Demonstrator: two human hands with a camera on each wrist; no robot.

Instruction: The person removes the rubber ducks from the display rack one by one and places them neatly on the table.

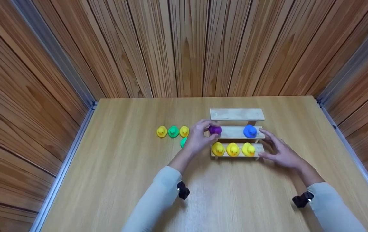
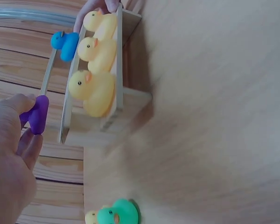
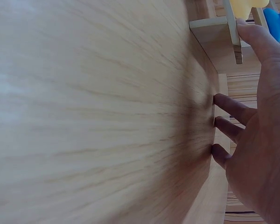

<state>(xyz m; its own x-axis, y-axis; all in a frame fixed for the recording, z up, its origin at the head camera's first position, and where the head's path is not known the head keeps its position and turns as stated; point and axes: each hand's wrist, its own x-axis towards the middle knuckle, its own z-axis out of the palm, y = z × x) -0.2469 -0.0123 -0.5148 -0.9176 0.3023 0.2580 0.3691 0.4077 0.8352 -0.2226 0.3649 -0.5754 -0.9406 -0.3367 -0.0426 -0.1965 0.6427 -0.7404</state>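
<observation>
The purple toy (image 1: 215,130) is solid purple, real grape shade; the blue duck (image 1: 250,131) is plain bright blue; the three rack ducks (image 1: 233,149) are yellow with orangey beaks and dark eyes; the loose ducks (image 1: 173,131) come in yellow and green; the rack (image 1: 237,114) is pale whitish wood; the tabletop (image 1: 122,177) is light tan with faint streaky grain; the walls (image 1: 187,48) are warm brown planks, striped with darker grain; sleeves (image 1: 167,180) are super pale, wrist cameras (image 1: 183,190) black.
</observation>
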